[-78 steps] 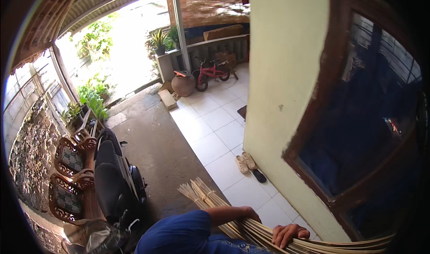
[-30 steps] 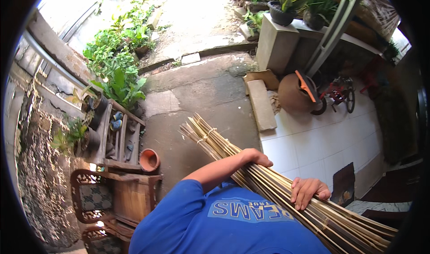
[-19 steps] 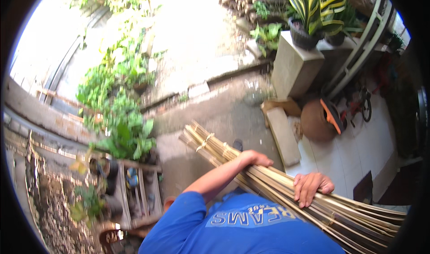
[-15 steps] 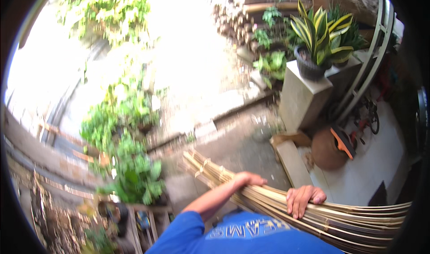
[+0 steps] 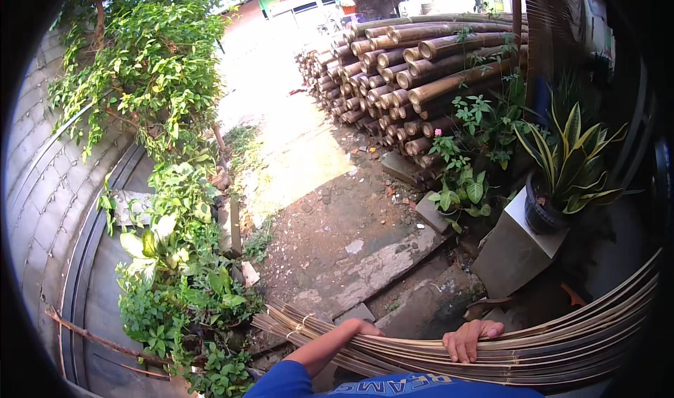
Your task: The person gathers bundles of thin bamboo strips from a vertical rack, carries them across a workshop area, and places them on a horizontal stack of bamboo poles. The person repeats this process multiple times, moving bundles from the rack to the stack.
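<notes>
Since half a second ago, the bundle of slender strips (image 5: pixel 562 349) has dropped lower in view with both hands. The right hand (image 5: pixel 469 340) holds it, fingers curled over its far edge near mid-length. Nearer the bundle's tied end, the left hand (image 5: pixel 363 327) lies against that edge (fingers hidden, so its grip cannot be told). Beyond the bundle, a dark pot (image 5: pixel 543 207) holds a yellow-edged plant (image 5: pixel 572 161).

The bundle of sticks (image 5: pixel 554 352) lies across the shirt (image 5: pixel 284 382), with the left hand (image 5: pixel 364 328) and, farther right, the right hand (image 5: pixel 465 340) on it. Beyond, a dirt path (image 5: pixel 330 236) runs between bushes (image 5: pixel 168 194) and, on the right, stacked poles (image 5: pixel 404 75). Nearer on that side, a potted plant (image 5: pixel 544 212) stands on a pillar (image 5: pixel 511 257).
</notes>
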Action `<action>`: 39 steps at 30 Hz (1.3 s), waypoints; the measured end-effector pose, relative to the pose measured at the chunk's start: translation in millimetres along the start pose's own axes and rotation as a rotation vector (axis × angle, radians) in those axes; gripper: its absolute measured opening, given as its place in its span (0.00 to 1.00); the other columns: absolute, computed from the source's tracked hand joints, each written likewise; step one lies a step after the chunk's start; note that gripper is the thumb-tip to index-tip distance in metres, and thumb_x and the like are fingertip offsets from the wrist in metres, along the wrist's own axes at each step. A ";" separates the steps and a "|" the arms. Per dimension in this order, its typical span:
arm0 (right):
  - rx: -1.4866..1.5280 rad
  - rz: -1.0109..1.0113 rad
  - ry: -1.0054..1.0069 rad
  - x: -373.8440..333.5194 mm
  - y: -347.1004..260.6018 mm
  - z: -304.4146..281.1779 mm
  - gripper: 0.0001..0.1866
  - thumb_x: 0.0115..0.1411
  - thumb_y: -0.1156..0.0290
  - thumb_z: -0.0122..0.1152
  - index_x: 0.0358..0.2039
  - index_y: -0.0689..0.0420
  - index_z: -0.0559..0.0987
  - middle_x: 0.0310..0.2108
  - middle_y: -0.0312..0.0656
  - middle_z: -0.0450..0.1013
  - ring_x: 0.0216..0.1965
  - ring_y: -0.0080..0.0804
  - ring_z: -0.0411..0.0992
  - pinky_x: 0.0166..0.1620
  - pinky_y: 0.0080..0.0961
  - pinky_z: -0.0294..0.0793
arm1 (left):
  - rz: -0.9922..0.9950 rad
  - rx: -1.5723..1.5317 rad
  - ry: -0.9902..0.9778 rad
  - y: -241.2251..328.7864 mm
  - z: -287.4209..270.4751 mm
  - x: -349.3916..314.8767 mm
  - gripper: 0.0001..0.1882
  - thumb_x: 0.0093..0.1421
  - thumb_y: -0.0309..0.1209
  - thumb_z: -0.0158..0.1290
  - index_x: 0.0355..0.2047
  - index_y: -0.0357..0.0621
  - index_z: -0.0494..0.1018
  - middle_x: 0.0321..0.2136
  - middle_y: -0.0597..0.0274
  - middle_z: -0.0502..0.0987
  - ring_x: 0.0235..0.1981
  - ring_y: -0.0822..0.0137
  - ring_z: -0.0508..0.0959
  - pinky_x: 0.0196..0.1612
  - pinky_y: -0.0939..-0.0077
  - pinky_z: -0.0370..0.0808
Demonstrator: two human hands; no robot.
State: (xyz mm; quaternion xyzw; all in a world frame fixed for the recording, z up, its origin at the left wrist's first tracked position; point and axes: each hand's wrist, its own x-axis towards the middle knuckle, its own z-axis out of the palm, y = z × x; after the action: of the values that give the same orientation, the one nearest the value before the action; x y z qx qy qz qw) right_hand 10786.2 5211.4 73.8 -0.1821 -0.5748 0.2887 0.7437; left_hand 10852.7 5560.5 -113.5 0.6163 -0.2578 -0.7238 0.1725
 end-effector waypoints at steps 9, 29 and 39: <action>-0.025 -0.033 0.242 157.7 8.7 -204.8 0.37 0.65 0.48 0.37 0.42 0.70 0.84 0.45 0.59 0.81 0.54 0.56 0.73 0.64 0.44 0.52 | 0.006 0.006 0.054 -18.5 -224.4 -207.6 0.42 0.70 0.63 0.35 0.70 0.42 0.63 0.68 0.54 0.67 0.68 0.58 0.65 0.70 0.64 0.58; -0.305 -0.323 -0.176 602.6 -82.3 -819.7 0.34 0.60 0.46 0.46 0.36 0.67 0.86 0.38 0.55 0.83 0.42 0.49 0.79 0.57 0.42 0.60 | -0.273 0.161 0.676 -123.3 -838.2 -817.3 0.33 0.69 0.59 0.42 0.49 0.44 0.80 0.49 0.55 0.83 0.49 0.56 0.81 0.58 0.63 0.73; -0.511 -0.120 -0.478 852.1 -130.3 -1088.5 0.29 0.63 0.46 0.50 0.30 0.63 0.84 0.36 0.45 0.82 0.38 0.42 0.78 0.45 0.40 0.69 | 0.471 -0.921 1.474 -337.5 -1051.1 -861.4 0.31 0.70 0.57 0.41 0.53 0.43 0.77 0.52 0.54 0.80 0.51 0.56 0.80 0.59 0.63 0.73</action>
State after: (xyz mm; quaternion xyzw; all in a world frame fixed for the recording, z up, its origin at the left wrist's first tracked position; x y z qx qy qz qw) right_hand 12007.0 5722.2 494.2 -0.2558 -0.7958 0.1258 0.5343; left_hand 12062.7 6152.9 267.9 0.7253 0.1142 -0.1223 0.6678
